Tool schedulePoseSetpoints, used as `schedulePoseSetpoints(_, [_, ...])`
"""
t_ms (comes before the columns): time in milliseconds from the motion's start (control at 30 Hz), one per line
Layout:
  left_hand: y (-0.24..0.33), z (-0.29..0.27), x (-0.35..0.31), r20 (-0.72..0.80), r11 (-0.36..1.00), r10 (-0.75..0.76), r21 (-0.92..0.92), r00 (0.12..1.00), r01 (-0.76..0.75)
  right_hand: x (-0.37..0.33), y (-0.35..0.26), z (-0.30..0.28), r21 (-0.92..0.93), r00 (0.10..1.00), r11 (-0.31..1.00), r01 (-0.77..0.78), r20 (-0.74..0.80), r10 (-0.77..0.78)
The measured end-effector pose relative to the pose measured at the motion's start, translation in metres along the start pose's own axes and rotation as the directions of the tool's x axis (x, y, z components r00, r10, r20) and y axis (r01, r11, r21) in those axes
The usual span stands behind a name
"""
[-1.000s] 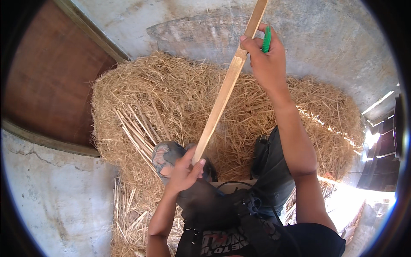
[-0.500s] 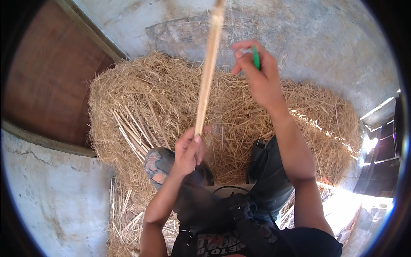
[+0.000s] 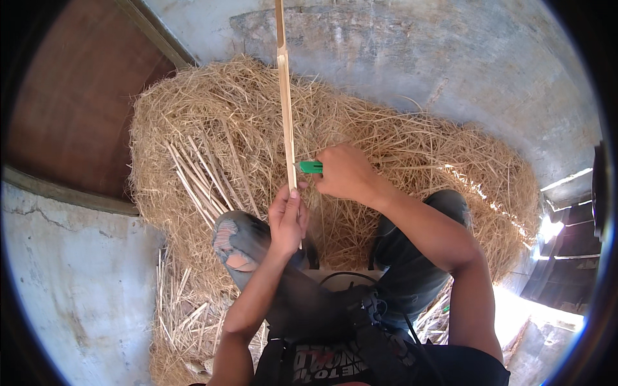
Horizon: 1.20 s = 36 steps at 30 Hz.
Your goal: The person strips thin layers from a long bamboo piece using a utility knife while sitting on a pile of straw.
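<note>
My left hand (image 3: 288,219) grips the lower end of a long pale wooden strip (image 3: 284,96) that stands almost upright and runs out of the top of the picture. My right hand (image 3: 346,172) is closed on a small tool with a green handle (image 3: 311,167), its tip touching the strip just above my left hand. Both hands are over my knees, in front of a big heap of straw (image 3: 399,148).
A bundle of thin pale sticks (image 3: 196,174) lies on the straw to the left of my left knee. A grey concrete wall (image 3: 418,58) stands behind, a brown wooden panel (image 3: 71,109) at the left. Loose straw litters the floor at lower left (image 3: 177,315).
The strip has swung from leaning right to nearly upright. My right hand has come down from the strip's upper part to just above my left hand, with the green tool.
</note>
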<state>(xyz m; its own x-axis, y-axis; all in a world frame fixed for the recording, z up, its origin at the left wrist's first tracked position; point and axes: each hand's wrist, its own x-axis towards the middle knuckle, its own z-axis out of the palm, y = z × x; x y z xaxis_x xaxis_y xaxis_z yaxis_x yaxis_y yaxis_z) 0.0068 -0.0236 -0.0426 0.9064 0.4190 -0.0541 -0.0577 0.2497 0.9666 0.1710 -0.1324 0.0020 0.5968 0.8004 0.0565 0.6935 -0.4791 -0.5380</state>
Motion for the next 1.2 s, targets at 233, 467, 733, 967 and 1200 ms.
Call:
schedulePoseSetpoints(233, [-0.015,-0.008,-0.016,-0.065,0.998,-0.060,-0.041,0.996,0.057,0.008,-0.005,0.027,-0.029,1.000,0.999,0.017,0.018,-0.016])
schedulePoseSetpoints(467, [-0.024,-0.009,-0.022,-0.109,0.981,-0.170,-0.112,0.979,0.158,0.012,-0.005,0.044,-0.128,0.993,0.991,-0.034,0.110,0.048])
schedulePoseSetpoints(733, [-0.033,-0.018,-0.030,-0.167,0.969,-0.247,-0.067,0.954,0.239,0.025,0.002,0.061,-0.179,0.983,0.982,-0.054,0.163,0.084])
schedulePoseSetpoints(967, [-0.031,-0.028,-0.041,-0.189,0.954,-0.279,0.055,0.942,0.294,0.030,0.005,0.074,-0.196,0.991,0.979,-0.054,0.114,0.077])
schedulePoseSetpoints(1200, [-0.039,-0.019,-0.092,-0.077,0.926,-0.317,0.190,0.945,0.326,0.062,0.055,0.050,-0.005,0.951,0.952,-0.305,-0.048,0.305])
